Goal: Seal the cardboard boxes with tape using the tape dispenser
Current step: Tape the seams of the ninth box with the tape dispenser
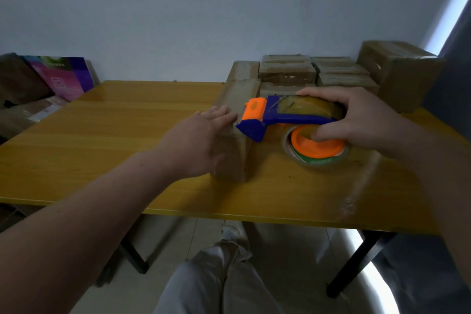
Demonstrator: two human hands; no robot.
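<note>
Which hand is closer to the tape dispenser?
Right. The right hand grips the dispenser round its tape roll; the left hand rests flat on the box, beside the dispenser's orange front end.

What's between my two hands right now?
In the head view, the tape dispenser, gripped by the right hand, bridges the gap, its orange and blue head at the cardboard box under the left hand.

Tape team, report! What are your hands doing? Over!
Left hand flat on cardboard box. Right hand grips tape dispenser, nose at box edge. Stacked boxes behind, nothing blocking.
</note>
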